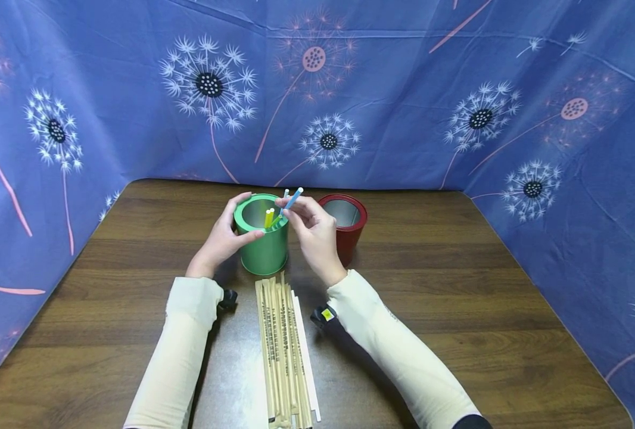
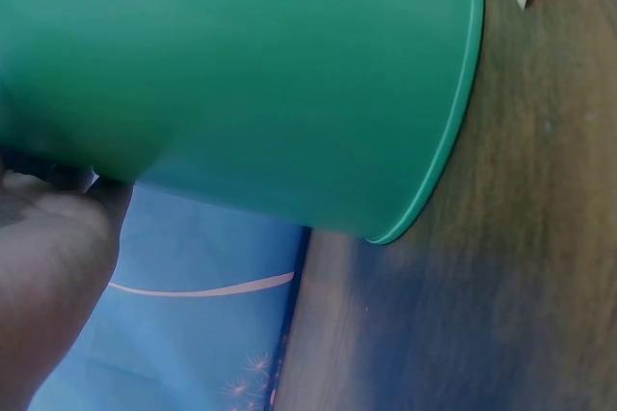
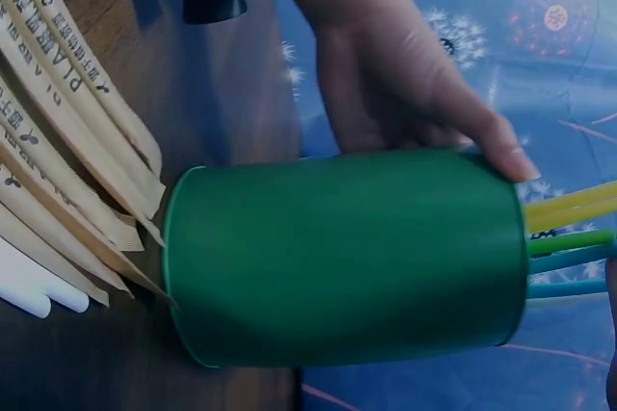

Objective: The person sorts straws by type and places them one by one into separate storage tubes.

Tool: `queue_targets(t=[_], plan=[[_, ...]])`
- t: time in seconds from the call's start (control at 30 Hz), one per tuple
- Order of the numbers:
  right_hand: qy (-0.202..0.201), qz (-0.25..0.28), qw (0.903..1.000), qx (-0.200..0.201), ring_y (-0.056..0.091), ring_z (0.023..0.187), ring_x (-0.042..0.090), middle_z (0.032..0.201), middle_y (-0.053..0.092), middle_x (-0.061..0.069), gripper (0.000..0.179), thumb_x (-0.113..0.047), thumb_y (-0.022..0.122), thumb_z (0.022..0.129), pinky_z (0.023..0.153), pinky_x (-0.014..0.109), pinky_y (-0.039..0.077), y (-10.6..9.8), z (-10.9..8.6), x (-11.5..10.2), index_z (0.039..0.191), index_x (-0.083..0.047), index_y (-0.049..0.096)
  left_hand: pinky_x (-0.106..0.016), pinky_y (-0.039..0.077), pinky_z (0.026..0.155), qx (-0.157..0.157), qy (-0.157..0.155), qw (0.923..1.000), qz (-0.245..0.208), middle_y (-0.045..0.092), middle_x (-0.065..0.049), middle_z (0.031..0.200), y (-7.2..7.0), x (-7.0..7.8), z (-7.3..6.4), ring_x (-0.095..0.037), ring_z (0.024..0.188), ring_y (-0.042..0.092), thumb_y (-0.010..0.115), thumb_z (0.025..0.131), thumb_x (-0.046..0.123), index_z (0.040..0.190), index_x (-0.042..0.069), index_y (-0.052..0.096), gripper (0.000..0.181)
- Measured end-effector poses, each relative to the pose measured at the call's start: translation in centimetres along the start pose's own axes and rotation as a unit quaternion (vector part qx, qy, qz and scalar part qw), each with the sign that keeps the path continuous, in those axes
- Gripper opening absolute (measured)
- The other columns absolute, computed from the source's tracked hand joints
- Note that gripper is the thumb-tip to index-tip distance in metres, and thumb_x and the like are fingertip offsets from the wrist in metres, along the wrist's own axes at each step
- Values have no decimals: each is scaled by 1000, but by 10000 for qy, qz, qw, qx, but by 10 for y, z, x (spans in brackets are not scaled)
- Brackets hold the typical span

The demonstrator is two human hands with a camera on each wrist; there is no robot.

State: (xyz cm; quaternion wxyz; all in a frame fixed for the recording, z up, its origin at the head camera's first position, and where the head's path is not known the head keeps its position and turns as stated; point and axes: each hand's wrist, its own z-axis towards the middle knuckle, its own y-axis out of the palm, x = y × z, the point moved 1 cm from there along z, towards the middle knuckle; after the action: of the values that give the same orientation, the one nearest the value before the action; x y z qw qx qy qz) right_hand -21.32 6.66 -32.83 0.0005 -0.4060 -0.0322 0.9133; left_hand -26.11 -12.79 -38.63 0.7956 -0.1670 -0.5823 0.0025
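A green can [image 1: 264, 253] stands upright at the back of the table. My left hand [image 1: 223, 232] grips it from the left, thumb along the near rim and fingers around the far side. Inside the can lean yellow straws [image 1: 268, 218], a green straw [image 3: 574, 242] and blue straws [image 3: 569, 289]. Over the can's right rim, my right hand [image 1: 314, 232] pinches a blue straw [image 1: 294, 198] between thumb and fingers. Its lower end reaches into the can. In the left wrist view, part of my left hand [image 2: 53, 266] shows against the can's wall.
Just right of the green can is a red can [image 1: 354, 238], partly hidden behind my right hand. In front lie several paper-wrapped straws [image 1: 280, 351] in a bundle, with white straws [image 1: 305, 357] along its right side. A blue dandelion-print cloth [image 1: 392, 119] hangs behind the table.
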Motion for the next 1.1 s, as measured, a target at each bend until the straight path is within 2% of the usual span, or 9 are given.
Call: queue_targets(t=[0.13,0.33,0.57,0.8,1.03,1.1], plan=[[307,-315,9990,-17,70,100,26,106,71,22,20,-3,65,90,87,25,55,3,1,8,107,6,66,-43,40,103,-17,31,10000,-15,42,-15,144,0,0,0,-27,123,48,71,85,9,152,18,23,83],[570,-504,9971,34,70,99,27,106,72,19,21,-5,67,89,86,25,56,4,-1,14,107,4,69,-42,41,102,-49,40,10000,-28,42,-16,143,1,1,0,-26,122,48,71,85,10,152,18,23,83],[539,-537,9971,77,70,99,26,107,72,17,23,-7,68,88,85,22,55,0,-3,12,110,2,69,-44,40,104,8,-27,10000,-85,42,-14,143,1,2,0,-25,121,48,72,84,9,152,18,25,83],[306,-424,9985,181,70,99,20,106,72,20,22,1,67,87,88,28,56,-10,-10,1,109,5,68,-42,40,104,-9,-35,9999,-101,42,-16,144,1,3,-1,-27,122,48,71,85,8,152,16,23,83],[205,-529,9983,125,69,96,34,104,72,20,20,0,68,87,85,26,56,-19,-24,-8,106,5,69,-40,40,103,-5,-93,9999,-68,43,-16,142,1,3,-1,-26,122,48,71,85,8,152,19,23,83],[226,-535,9982,134,70,95,33,104,72,20,20,-1,69,86,84,25,56,-20,-28,-10,105,5,70,-39,41,102,4,-96,9999,-51,43,-15,142,1,3,-1,-25,120,48,71,84,8,152,20,24,83]])
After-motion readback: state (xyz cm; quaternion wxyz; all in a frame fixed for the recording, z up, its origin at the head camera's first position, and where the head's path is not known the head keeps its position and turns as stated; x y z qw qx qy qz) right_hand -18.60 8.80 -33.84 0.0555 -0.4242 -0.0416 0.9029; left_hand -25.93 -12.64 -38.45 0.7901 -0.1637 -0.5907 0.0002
